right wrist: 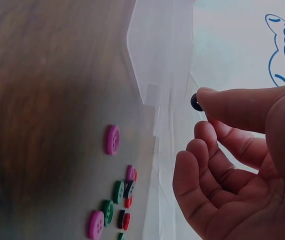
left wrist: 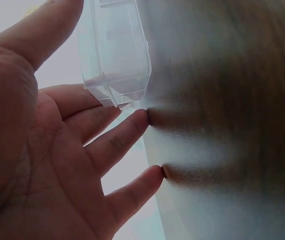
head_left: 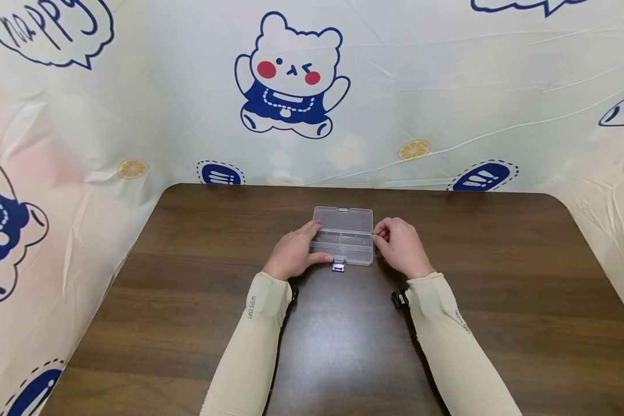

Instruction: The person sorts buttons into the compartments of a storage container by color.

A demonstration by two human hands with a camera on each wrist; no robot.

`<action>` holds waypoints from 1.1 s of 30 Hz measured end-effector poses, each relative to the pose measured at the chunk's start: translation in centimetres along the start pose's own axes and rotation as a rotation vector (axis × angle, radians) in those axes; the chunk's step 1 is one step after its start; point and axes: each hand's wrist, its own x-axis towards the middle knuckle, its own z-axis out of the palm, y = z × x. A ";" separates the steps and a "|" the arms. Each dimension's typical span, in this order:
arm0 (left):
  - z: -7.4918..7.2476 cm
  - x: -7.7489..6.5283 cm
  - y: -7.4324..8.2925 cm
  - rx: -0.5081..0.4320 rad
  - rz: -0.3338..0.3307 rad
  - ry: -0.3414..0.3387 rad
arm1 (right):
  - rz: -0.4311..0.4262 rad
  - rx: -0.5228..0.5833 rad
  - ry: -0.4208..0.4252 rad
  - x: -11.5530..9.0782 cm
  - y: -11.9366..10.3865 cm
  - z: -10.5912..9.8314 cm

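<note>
A clear plastic compartment box lies on the table with its lid folded back. My left hand holds the box's left end, thumb at the front edge and fingers around the far side. In the left wrist view, two of its fingertips reach the table beside the box. Over the box's right edge, my right hand pinches a small black button between thumb and index finger, the other fingers curled. Several loose pink, green, red and black buttons, including a pink button, lie beside the box.
A small blue-and-white piece shows at the box's front edge. The brown wooden table meets a printed cloth backdrop at its back and sides.
</note>
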 end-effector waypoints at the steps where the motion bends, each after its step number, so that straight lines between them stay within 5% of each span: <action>1: 0.0 0.0 0.0 0.000 -0.002 -0.001 | -0.005 -0.003 0.000 0.0 -0.1 0.1; 33: -0.1 0.0 0.1 0.004 -0.003 0.004 | -0.018 -0.002 -0.009 0.4 0.1 1.5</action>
